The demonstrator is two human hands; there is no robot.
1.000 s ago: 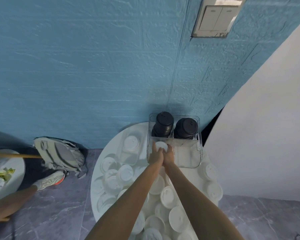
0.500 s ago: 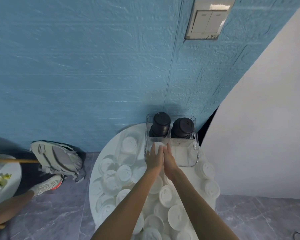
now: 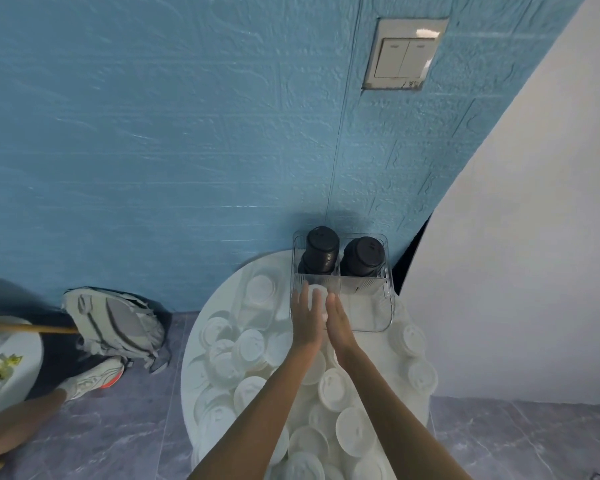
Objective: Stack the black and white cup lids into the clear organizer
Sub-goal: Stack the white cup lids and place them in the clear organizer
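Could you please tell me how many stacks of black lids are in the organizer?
2: one stack in the organizer's back-left compartment, one stack in the back-right. Lids within each stack cannot be counted.

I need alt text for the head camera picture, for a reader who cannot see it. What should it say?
Two bare hands, left hand and right hand, hold a stack of white lids between them at the near left compartment of a clear organizer. Two stacks of black lids fill its far compartments. Loose white lids cover the round white table by a blue wall.
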